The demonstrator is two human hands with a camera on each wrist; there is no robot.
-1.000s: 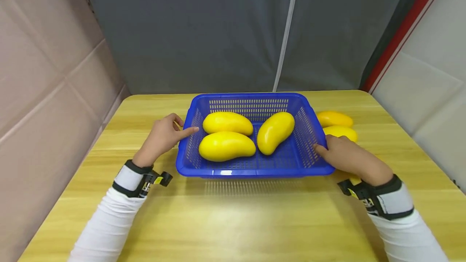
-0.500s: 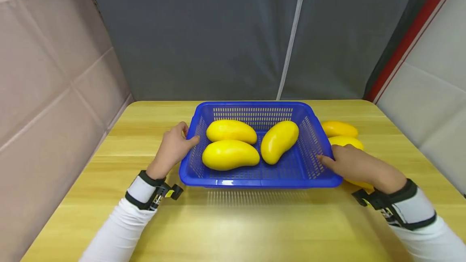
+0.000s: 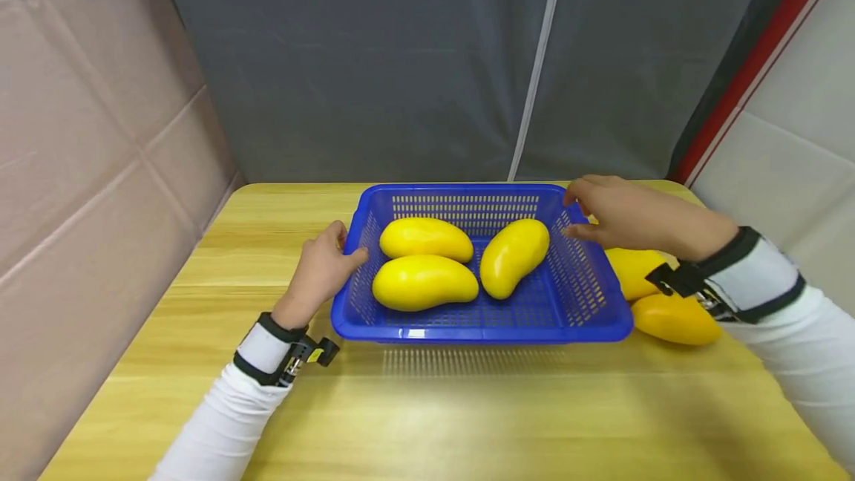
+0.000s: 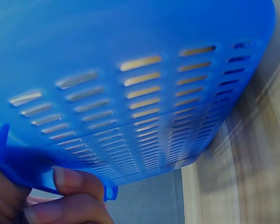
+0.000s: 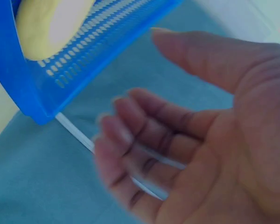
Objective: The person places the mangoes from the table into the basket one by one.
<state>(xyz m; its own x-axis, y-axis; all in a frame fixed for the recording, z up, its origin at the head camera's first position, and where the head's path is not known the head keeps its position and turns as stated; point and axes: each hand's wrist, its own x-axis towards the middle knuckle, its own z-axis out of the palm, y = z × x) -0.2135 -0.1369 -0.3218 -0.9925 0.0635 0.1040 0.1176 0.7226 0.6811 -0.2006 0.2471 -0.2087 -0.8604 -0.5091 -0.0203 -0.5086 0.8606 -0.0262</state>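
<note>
Three yellow mangoes [image 3: 424, 283] lie inside a blue slotted plastic basket [image 3: 481, 335] on the table. My left hand [image 3: 320, 273] grips the basket's left rim, thumb over the edge; the left wrist view shows its curled fingers [image 4: 79, 200] under the rim, close to the slotted wall. Over the basket's right rim hovers my right hand [image 3: 634, 217], fingers loosely bent, thumb apart and nothing held. In the right wrist view a gap separates that hand from the basket. Right of the basket lie a yellow mango [image 3: 630, 270] and a more orange mango [image 3: 676, 319], partly covered by basket and wrist.
The wooden table [image 3: 427, 421] ends at a grey curtain [image 3: 374, 73] behind the basket. Pale padded walls [image 3: 87, 132] stand at left and right, with a red strip [image 3: 755, 73] at the right corner.
My right hand has let go of the basket's right rim and risen up and away over its far part, uncovering more of the mangoes outside. The left hand keeps its grip.
</note>
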